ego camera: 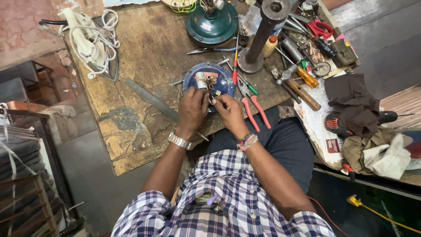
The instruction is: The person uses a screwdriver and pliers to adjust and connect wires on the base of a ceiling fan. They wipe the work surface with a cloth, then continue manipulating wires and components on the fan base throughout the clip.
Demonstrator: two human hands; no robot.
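A round blue motor housing (223,74) with a small grey cylinder and wiring on top lies at the near edge of a worn wooden workbench (144,52). My left hand (193,109), with a metal watch on its wrist, pinches a small part at the housing's near rim. From the other side my right hand (230,113) meets it, fingers closed on the same small part or wire. What exactly the fingertips hold is too small to tell.
Red-handled pliers (252,109) lie just right of my right hand. Behind stand a green round motor cover (211,23), a dark metal post on a base (258,39) and screwdrivers. A white clothes iron (85,41) sits far left; cluttered tools and rags (351,101) lie right.
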